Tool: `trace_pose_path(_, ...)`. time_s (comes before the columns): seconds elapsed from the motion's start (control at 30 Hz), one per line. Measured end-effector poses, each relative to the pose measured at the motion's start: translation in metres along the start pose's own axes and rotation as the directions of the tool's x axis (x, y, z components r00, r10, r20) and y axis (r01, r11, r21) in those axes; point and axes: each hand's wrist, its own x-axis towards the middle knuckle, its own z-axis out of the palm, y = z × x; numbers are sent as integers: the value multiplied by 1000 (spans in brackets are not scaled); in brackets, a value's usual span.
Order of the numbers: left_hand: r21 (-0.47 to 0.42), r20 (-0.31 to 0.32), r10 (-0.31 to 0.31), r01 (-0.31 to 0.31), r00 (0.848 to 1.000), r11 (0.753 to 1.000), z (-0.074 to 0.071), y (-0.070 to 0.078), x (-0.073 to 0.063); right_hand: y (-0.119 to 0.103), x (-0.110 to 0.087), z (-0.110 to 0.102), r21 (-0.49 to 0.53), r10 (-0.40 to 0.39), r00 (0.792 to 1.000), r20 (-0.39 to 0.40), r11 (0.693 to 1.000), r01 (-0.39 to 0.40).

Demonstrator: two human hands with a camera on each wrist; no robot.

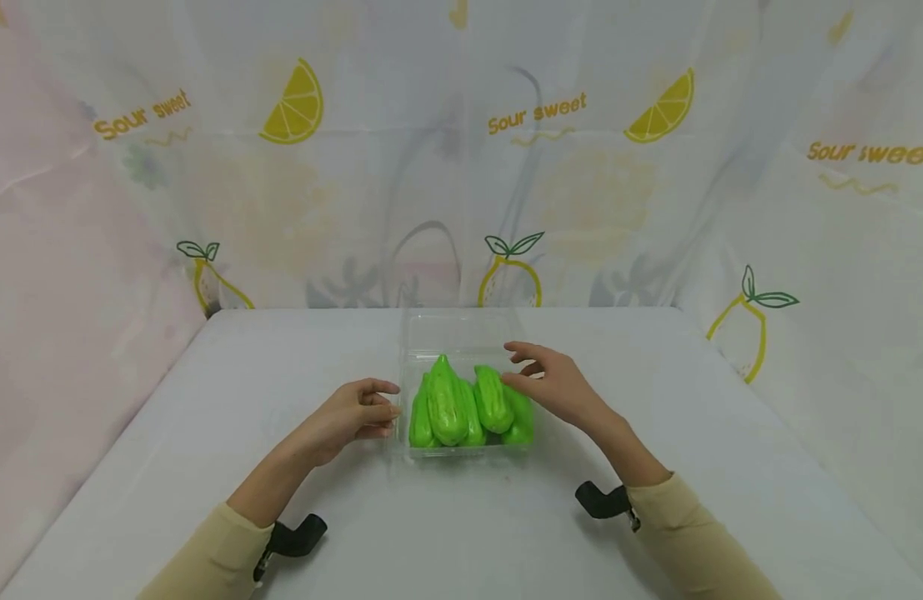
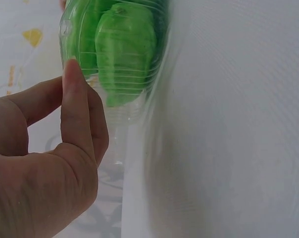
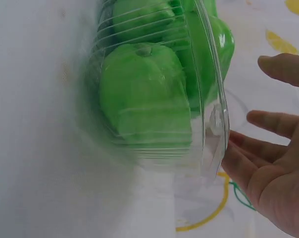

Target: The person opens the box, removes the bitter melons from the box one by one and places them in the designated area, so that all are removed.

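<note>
A clear plastic clamshell box (image 1: 469,452) sits on the table with its lid (image 1: 461,329) folded back on the far side. Several bright green, ridged, glossy vegetables (image 1: 448,408) with tapered far ends fill it, some rising above the rim. At the box's left edge, my left hand (image 1: 352,417) pinches the rim, thumb tip (image 2: 73,72) against the plastic in the left wrist view. My right hand (image 1: 562,385) is over the right edge with thumb and fingers spread apart; in the right wrist view its lower fingers (image 3: 241,161) lie at the rim, holding nothing.
A white table (image 1: 296,350) carries the box. Around it hangs a pale curtain (image 1: 401,183) printed with lemons and "Sour sweet" lettering. Black wrist mounts (image 1: 299,536) stick out from the tan sleeves (image 1: 213,554).
</note>
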Motion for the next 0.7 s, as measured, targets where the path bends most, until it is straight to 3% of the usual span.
trace_pose_path(0.7,-21,45,20,-19,999,1000,-1,-1,-1,-26,-6,23,-220,43,986,164,975,-6)
